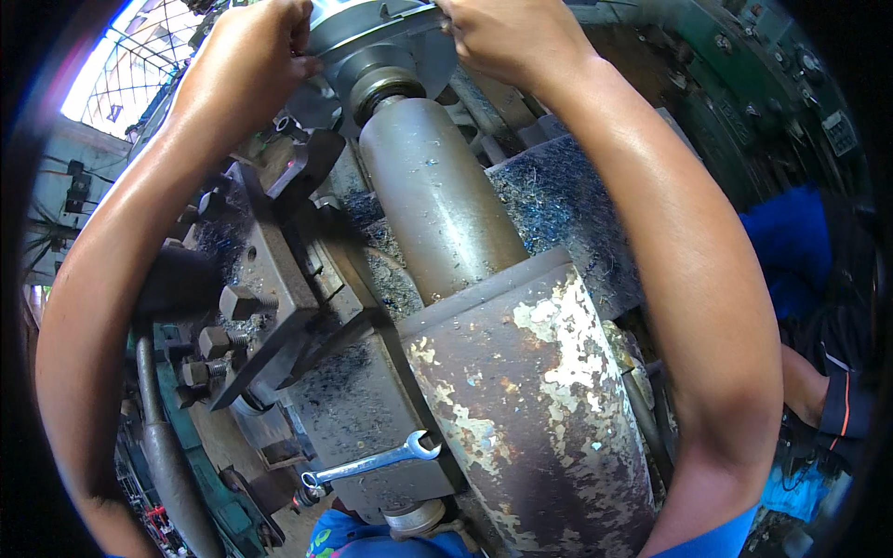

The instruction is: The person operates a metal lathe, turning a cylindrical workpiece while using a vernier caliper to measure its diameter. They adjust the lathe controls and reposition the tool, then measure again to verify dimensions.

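Observation:
Both my arms reach forward to a round grey metal workpiece [372, 45] at the top of the head view. My left hand [253, 46] has its fingers curled at the left rim of the workpiece. My right hand [521, 35] is closed at its right rim, the fingertips partly cut off by the picture's upper edge. A ringed lathe centre [386, 90] meets the workpiece's near face. It sits in the thick steel quill [437, 195] of a tailstock [530, 409] with chipped brown and cream paint.
A tool post [270, 270] with several square-headed bolts [240, 302] stands left of the quill. A combination wrench [372, 462] lies on the metal slide near me. Dark metal chips [558, 205] cover the carriage. Green machinery [735, 84] stands far right; another person's arm [802, 383] shows at right.

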A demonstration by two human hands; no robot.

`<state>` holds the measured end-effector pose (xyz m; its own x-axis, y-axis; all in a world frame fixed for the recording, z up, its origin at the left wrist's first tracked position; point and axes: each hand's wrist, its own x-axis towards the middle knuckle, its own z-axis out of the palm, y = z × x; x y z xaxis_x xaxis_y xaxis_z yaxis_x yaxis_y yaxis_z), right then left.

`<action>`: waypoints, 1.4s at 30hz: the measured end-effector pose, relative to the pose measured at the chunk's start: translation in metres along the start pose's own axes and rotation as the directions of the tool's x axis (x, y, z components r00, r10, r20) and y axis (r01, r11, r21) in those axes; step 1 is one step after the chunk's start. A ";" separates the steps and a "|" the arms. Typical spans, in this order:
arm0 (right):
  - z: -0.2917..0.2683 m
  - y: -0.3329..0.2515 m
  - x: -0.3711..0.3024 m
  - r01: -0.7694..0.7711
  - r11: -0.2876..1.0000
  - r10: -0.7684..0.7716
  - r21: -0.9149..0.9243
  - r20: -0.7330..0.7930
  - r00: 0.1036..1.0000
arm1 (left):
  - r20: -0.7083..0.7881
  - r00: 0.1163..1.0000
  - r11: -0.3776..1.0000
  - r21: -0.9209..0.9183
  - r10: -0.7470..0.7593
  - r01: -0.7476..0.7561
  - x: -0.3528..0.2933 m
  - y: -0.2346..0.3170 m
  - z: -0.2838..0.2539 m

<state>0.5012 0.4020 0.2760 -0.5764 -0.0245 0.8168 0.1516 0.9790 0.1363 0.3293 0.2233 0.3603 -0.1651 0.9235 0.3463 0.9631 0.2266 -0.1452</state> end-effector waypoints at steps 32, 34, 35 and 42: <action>0.000 -0.003 0.002 -0.044 0.999 0.044 0.011 -0.043 0.998 | -0.034 0.999 0.996 0.088 -0.015 0.018 -0.002 0.010 -0.002; 0.000 -0.003 0.002 -0.047 0.999 0.048 0.009 -0.039 0.998 | -0.043 0.999 0.996 0.091 0.001 0.003 -0.002 0.010 -0.002; 0.000 -0.003 0.002 -0.047 0.999 0.047 0.004 -0.038 0.998 | -0.046 0.999 0.996 0.093 0.009 -0.005 -0.002 0.010 -0.002; 0.002 -0.003 0.002 -0.045 0.999 0.045 -0.024 -0.018 0.999 | -0.044 0.999 0.997 0.074 0.023 -0.020 -0.004 0.010 -0.001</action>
<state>0.4982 0.3993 0.2758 -0.5547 0.0157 0.8319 0.1970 0.9739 0.1130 0.3402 0.2214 0.3583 -0.1334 0.9139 0.3833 0.9477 0.2309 -0.2206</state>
